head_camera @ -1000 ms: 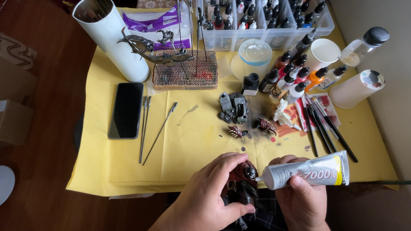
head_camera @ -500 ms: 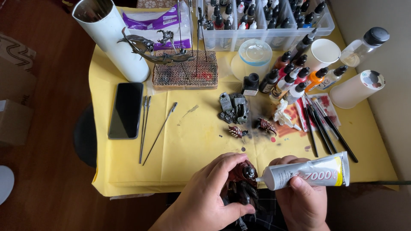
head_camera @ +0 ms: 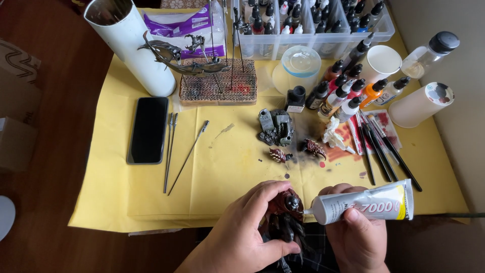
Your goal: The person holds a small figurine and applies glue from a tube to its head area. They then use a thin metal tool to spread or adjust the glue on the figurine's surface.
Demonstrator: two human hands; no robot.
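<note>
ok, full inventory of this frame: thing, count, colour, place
table cover: 1, yellow, over the table
tube: 1, white, upright, far left
phone: 1, black, flat, left
metal tools: 3, grey, right of the phone
cardboard block: 1, brown, far centre, wires stuck in it
dropper bottles: many, mixed colours, far right
paper cups: 2, white, far right
brushes: several, dark, right
grey model piece: 1, centre
miniature: 1, dark red, held in the left hand
glue tube: 1, grey and yellow, in the right hand, nozzle at the miniature
left hand: near edge
right hand: near edge
</note>
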